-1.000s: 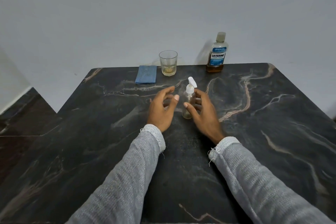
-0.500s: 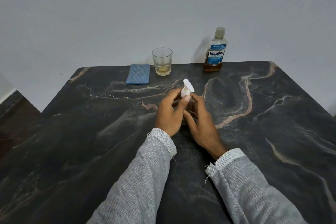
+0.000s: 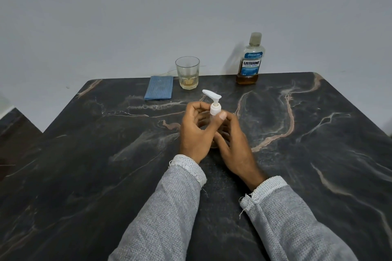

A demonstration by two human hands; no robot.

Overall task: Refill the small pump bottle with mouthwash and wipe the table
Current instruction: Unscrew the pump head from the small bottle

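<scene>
while both hands grip the small clear pump bottle with white pump top at centre, left hand on the collar, right hand round the body, nothing looks refilled; mouthwash bottle at one o'clock stays capped, blue folded cloth at eleven unused on the dark marble surface.

A home: marble table, mouthwash bottle (Listerine), drinking glass.
</scene>
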